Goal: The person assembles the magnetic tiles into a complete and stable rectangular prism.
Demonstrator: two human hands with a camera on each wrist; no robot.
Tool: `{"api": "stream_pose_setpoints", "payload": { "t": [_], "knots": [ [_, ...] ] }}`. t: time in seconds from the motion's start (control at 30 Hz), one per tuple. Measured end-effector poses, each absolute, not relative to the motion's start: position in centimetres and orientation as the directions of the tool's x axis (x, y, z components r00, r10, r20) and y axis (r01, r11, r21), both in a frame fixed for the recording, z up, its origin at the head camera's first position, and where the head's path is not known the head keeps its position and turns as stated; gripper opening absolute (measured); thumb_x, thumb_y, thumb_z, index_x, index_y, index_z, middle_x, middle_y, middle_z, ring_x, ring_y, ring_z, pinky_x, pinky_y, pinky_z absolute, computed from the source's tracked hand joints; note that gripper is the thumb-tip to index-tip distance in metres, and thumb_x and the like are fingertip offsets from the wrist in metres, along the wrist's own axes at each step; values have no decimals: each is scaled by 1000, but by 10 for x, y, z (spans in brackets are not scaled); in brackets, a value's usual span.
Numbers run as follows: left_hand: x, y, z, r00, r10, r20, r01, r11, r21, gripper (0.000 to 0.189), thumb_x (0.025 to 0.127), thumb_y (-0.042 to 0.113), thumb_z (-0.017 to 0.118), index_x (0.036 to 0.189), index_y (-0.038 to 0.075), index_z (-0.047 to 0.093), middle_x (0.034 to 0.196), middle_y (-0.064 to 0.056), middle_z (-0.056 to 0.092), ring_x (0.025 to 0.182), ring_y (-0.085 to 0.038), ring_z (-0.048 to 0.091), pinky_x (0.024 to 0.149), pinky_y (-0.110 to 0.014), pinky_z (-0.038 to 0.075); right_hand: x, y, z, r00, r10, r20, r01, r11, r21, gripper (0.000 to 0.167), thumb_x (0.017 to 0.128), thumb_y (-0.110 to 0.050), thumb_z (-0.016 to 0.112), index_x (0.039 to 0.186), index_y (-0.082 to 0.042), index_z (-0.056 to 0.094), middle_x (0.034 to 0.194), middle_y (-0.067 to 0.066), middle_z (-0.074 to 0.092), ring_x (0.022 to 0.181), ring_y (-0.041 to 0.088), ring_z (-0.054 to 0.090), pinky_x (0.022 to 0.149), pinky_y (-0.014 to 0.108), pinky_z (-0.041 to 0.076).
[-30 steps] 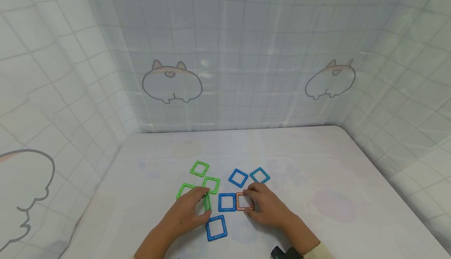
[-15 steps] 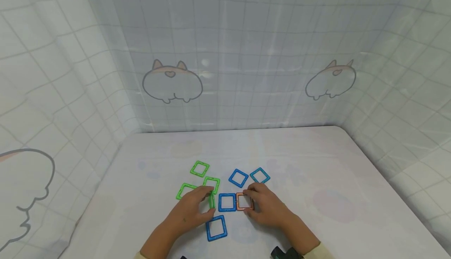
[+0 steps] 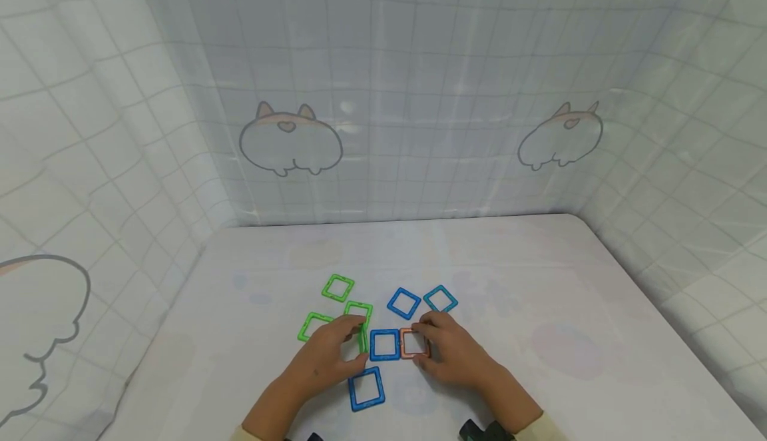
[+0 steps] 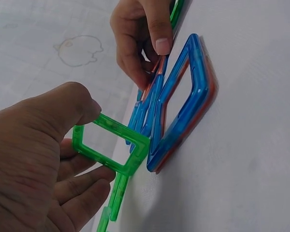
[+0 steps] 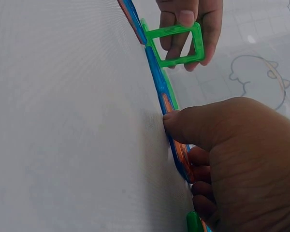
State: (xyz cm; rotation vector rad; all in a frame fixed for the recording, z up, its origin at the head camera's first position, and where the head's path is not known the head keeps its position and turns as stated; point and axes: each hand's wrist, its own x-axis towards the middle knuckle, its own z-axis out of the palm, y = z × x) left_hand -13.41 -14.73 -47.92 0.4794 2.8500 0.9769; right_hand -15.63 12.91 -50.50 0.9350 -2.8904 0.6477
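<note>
My left hand (image 3: 320, 361) pinches a green square magnetic tile (image 4: 137, 157) between thumb and fingers. That tile stands on edge, its lower side right at the left edge of a blue square tile (image 3: 385, 358) lying flat. Against the blue tile's right side lies an orange square tile (image 3: 404, 344). My right hand (image 3: 449, 351) grips the orange tile, thumb at its near edge and fingers at its far edge, hiding its right side. In front of the left hand another blue tile (image 3: 367, 404) lies flat; the left wrist view shows orange beneath a blue tile (image 4: 199, 77).
Behind the left hand lie several green tiles (image 3: 344, 278). Beyond the right hand are a blue tile (image 3: 411, 293) and a teal tile (image 3: 449, 294), both turned cornerwise. A printed sheet (image 3: 383, 128) hangs behind the white table (image 3: 539, 281).
My left hand has moved slightly right, bringing the upright green tile to the blue tile's left edge. The right hand has stayed on the orange tile.
</note>
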Motion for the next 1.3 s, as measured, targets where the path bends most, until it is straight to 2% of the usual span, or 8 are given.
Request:
{"api": "stream_pose_setpoints", "payload": {
  "t": [0.5, 0.73, 1.03, 1.3],
  "knots": [
    [-140, -147, -487, -940, 335, 71, 292, 678, 675, 62, 85, 30, 78, 140, 12, 55, 137, 1, 60, 120, -16, 62, 97, -31, 55, -158, 131, -504, -806, -566, 176, -587, 724, -361, 47, 88, -40, 73, 127, -15, 68, 123, -5, 58, 111, 11, 52, 97, 34, 53],
    [-143, -147, -487, -936, 345, 66, 291, 658, 694, 63, 86, 30, 77, 142, 12, 53, 140, 1, 58, 123, -16, 60, 99, -31, 54, -158, 132, -505, -808, -558, 190, -587, 730, -350, 44, 87, -37, 74, 125, -16, 68, 118, -6, 58, 104, 9, 50, 93, 32, 53],
    [-145, -147, -488, -923, 381, 60, 302, 619, 725, 63, 87, 28, 76, 143, 12, 52, 144, 0, 54, 130, -18, 55, 102, -31, 51, -158, 131, -505, -814, -559, 158, -575, 735, -359, 47, 89, -41, 72, 129, -16, 67, 124, -6, 57, 112, 11, 51, 99, 34, 52],
    [-148, -149, -489, -916, 396, 58, 312, 615, 724, 62, 87, 27, 76, 142, 12, 53, 145, -1, 54, 132, -18, 53, 102, -29, 50, -158, 130, -505, -811, -561, 167, -580, 732, -357, 45, 88, -38, 72, 128, -17, 67, 122, -5, 58, 110, 10, 52, 97, 34, 53]
  ]
}}
